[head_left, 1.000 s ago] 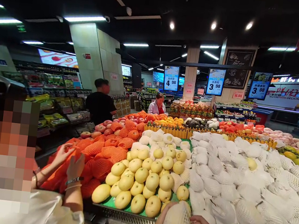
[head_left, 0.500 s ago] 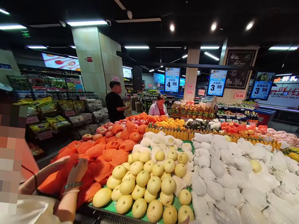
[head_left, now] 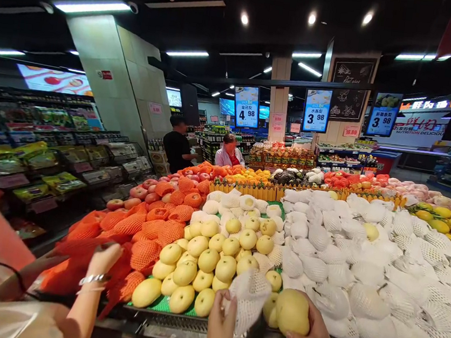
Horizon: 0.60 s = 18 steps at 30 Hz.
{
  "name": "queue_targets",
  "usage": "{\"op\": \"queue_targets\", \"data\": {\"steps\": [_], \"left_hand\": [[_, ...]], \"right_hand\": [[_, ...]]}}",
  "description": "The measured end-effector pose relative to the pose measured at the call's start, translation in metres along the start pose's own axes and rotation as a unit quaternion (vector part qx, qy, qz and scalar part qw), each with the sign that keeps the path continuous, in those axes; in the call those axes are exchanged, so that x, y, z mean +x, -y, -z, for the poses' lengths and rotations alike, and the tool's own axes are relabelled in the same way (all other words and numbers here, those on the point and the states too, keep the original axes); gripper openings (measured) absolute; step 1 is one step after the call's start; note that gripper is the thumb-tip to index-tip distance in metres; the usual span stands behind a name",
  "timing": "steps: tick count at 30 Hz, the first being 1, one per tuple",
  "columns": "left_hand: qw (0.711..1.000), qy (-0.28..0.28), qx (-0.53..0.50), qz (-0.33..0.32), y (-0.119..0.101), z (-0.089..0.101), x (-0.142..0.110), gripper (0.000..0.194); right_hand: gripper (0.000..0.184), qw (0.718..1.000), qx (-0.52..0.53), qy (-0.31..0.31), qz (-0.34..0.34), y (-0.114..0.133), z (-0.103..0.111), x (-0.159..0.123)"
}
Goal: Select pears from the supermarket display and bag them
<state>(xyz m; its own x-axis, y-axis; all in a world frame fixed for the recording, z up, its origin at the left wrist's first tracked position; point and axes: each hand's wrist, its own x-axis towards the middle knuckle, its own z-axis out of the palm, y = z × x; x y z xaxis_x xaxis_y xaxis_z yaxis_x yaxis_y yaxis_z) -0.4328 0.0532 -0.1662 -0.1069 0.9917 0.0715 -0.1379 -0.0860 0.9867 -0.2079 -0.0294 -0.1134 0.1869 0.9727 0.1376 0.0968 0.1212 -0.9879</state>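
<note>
At the front of the fruit stand, my right hand [head_left: 313,328] grips a bare yellow pear [head_left: 293,311]. To its left, my left hand [head_left: 222,315] pinches a white foam net sleeve [head_left: 250,300] that hangs off to the right of the fingers. Sleeve and pear are apart. Behind my hands lies a pile of bare yellow pears [head_left: 207,260] on a green mat [head_left: 168,310]. On the right spreads a large heap of pears in white foam nets [head_left: 376,273].
A co-worker's hand [head_left: 104,258] at the left touches red netting [head_left: 76,260]. Apples in red foam nets [head_left: 157,230] lie beside the pears. A metal rail [head_left: 174,330] edges the stand. Two people [head_left: 178,147] stand beyond the display.
The pear has come out of its foam net. My hands have risen and moved apart, net in the left, fruit in the right. The view has shifted right.
</note>
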Motion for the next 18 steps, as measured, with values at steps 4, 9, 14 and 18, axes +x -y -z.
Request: {"op": "queue_targets", "data": {"steps": [4, 9, 14, 18], "left_hand": [[0.998, 0.054, 0.038, -0.006, -0.005, 0.003, -0.002, 0.071], [0.966, 0.219, -0.075, 0.113, -0.017, -0.015, -0.041, 0.079], [0.950, 0.228, -0.133, 0.170, -0.014, -0.031, -0.052, 0.089], [0.947, 0.179, -0.152, 0.221, 0.002, -0.037, -0.040, 0.089]], "right_hand": [[0.089, 0.978, -0.204, -0.001, 0.042, 0.030, -0.004, -0.001], [0.089, 0.933, -0.354, 0.058, 0.012, 0.060, -0.032, -0.004], [0.097, 0.920, -0.383, 0.085, -0.008, 0.068, -0.041, -0.003], [0.128, 0.956, -0.269, 0.110, 0.026, 0.055, -0.011, -0.007]]}}
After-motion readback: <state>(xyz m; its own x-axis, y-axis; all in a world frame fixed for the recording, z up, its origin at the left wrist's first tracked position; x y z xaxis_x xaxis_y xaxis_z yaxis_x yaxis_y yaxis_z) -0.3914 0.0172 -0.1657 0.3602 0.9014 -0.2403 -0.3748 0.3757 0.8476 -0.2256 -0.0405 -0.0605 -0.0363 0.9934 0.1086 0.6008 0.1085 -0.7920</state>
